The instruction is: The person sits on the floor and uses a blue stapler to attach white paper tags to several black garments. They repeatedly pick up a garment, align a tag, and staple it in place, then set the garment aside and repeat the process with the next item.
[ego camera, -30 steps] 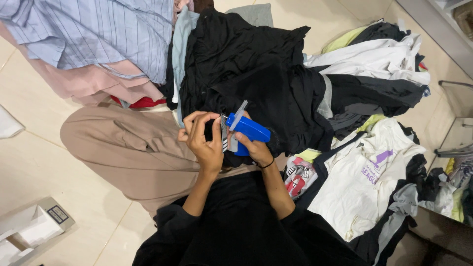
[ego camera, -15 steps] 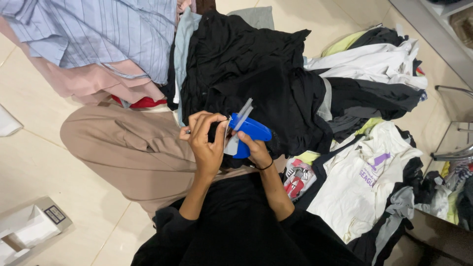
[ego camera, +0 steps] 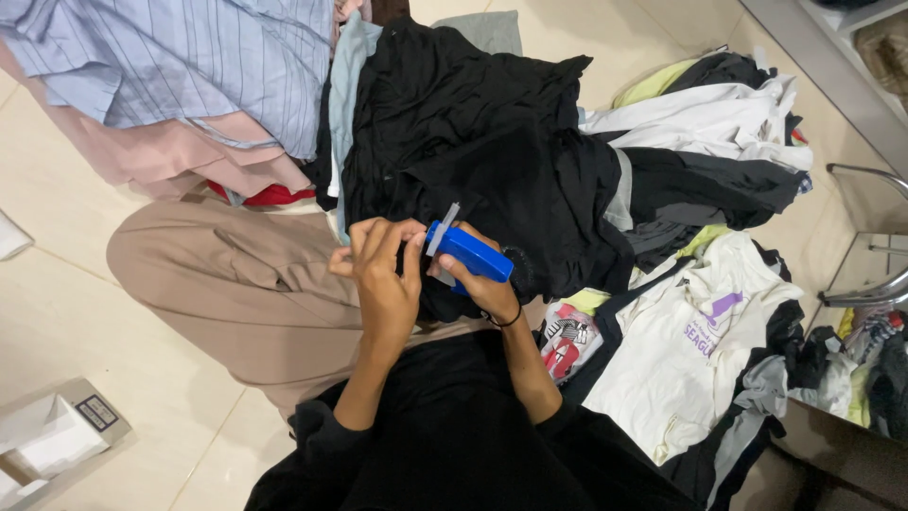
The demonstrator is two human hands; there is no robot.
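Your right hand (ego camera: 478,284) is clamped round the blue tagging gun (ego camera: 470,254), held over the black garment (ego camera: 473,142) in your lap. Left hand (ego camera: 383,279) fingers curl at its needle end, pinching there. It looks light, rigid plastic; I'd keep to the body, clear of the tip.

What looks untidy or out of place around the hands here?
Clothes lie in loose heaps on the tiled floor, not folded: black garments, a white printed shirt. The right hand holds a blue tool; the left hand touches its tip. Nothing looks damaged.
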